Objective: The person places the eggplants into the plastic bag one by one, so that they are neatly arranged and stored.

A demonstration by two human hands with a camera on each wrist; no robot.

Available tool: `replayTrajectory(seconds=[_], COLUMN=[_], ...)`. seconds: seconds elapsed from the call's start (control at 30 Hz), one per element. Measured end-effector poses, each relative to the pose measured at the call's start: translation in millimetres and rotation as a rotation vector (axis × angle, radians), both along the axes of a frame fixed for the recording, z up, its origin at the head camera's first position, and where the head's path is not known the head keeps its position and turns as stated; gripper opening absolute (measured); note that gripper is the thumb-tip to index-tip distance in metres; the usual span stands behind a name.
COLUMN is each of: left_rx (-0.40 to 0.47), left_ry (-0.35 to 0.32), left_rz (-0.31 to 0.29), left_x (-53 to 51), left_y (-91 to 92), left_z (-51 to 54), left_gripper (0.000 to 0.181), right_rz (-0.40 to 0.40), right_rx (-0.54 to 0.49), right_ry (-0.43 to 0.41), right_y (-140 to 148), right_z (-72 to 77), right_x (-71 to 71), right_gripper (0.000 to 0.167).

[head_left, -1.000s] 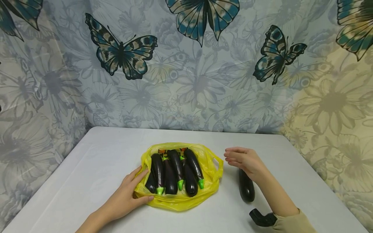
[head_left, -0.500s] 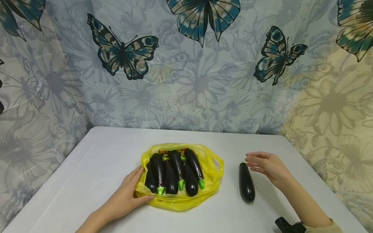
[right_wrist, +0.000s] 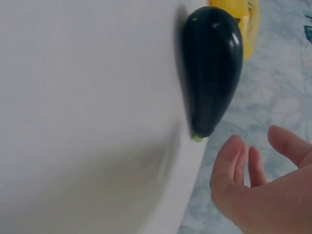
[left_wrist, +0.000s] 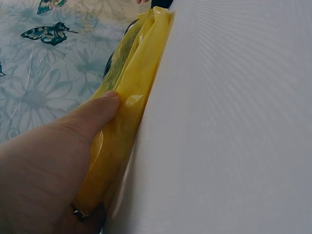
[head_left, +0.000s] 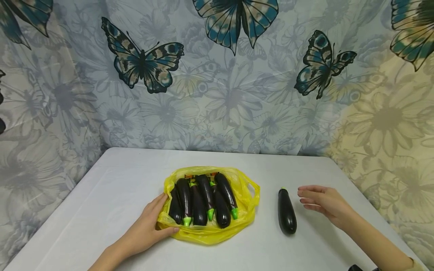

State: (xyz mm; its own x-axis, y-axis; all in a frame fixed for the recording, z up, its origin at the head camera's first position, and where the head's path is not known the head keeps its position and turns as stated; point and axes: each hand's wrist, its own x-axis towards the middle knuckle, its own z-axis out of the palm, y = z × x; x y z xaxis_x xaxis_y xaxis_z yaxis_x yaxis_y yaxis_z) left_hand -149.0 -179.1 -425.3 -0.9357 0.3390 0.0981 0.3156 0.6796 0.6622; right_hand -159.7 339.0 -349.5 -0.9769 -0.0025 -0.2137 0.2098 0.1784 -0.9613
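A yellow plastic bag lies spread on the white table with several dark eggplants side by side in it, some with green stem ends. My left hand rests against the bag's left end, fingers fairly straight along the outside and thumb on the near side. In the left wrist view that thumb presses on the yellow plastic; the other fingers are mostly hidden. One more eggplant lies alone to the right of the bag. Just right of it, my right hand hovers with loosely bent fingers, holding nothing.
The white table has a far edge close to a patterned cloth backdrop with printed butterflies. A dark object, cut off by the lower frame edge, shows near the right forearm.
My right hand has moved right and slightly nearer, away from the bag and past the lone eggplant, uncovering its stem end. The fingers of my left hand have shifted slightly off the bag's rim.
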Motion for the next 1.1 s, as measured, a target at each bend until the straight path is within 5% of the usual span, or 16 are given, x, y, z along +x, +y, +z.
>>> replayTrajectory(seconds=[0.43,1.1], left_rx=[-0.017,-0.039], left_ry=[-0.012,-0.014], left_rz=[-0.003,0.005], left_x=[-1.4,-1.8], left_y=[2.2,1.1], left_z=[-1.6,-2.4], left_gripper=[0.116,0.118], right_rz=[0.025,0.055], right_rx=[0.037,-0.083], right_ry=[-0.005,-0.033], right_y=[-2,-3], right_z=[-23.8,-33.1], right_x=[7.4,-0.4], right_gripper=[0.054,0.066])
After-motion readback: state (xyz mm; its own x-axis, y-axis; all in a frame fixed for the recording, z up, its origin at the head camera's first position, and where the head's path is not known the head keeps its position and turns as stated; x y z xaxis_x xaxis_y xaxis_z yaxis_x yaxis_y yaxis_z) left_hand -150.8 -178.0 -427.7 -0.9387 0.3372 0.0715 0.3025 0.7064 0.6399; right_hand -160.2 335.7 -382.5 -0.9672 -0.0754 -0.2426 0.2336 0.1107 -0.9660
